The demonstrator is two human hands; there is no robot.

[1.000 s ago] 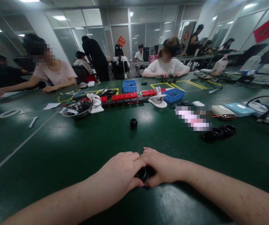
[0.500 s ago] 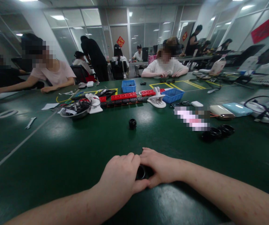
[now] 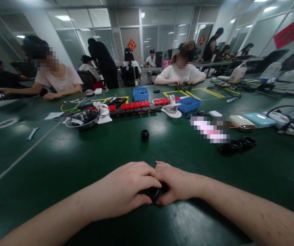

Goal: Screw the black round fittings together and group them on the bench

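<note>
Near the front of the green table (image 3: 106, 201), both hands meet around a black ring-shaped fitting (image 3: 156, 194). My left hand (image 3: 134, 182) grips it from the left, thumb below and fingers curled over its top. From the other side, my right hand (image 3: 173, 182) closes around it, with fingers behind and thumb in front. Only a dark piece of the fitting, with a rounded rim, shows between the thumbs; the rest is hidden. Straight ahead of the hands, a small black ribbed fitting (image 3: 144, 135) stands upright by itself.
Several black ring fittings (image 3: 246, 142) lie at the right. Farther back are a metal bowl of parts (image 3: 82, 124), red power strips (image 3: 135, 105), a white clip stand (image 3: 171, 108) and blue bins (image 3: 189, 104). A wrench (image 3: 32, 134) lies left. Other people sit across the table.
My left hand has shifted its hold: the wrist has turned flatter, and its fingers now reach over the fitting's top. My right hand has stayed in place.
</note>
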